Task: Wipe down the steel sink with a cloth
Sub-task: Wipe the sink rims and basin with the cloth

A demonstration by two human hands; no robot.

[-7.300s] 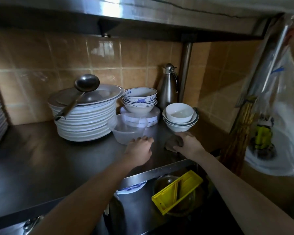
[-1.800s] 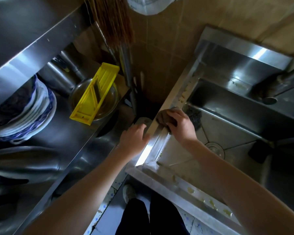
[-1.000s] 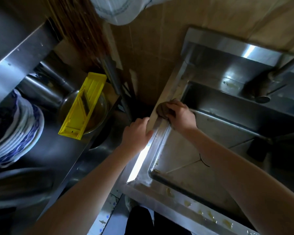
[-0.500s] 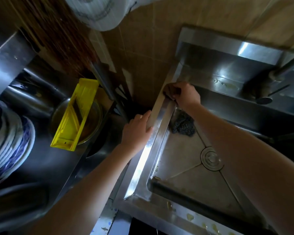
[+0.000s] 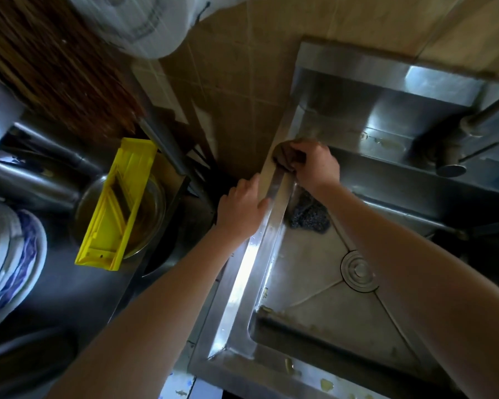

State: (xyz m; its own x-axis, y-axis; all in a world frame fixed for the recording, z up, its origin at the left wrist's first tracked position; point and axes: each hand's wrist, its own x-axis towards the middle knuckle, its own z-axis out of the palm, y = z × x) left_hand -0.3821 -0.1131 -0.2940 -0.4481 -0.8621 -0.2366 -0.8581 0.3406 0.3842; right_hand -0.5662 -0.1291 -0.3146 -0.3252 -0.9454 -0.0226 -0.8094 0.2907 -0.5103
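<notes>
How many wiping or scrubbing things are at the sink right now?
2. A brown cloth gripped by the right hand on the sink's left rim, and a dark scouring pad in the basin's far left corner. More may hide under the arms.

Two bare forearms run back from the left hand [image 5: 241, 207] and the right hand [image 5: 314, 165] to the lower edge of view, uncovered along their whole visible length; both hands are bare as well.
</notes>
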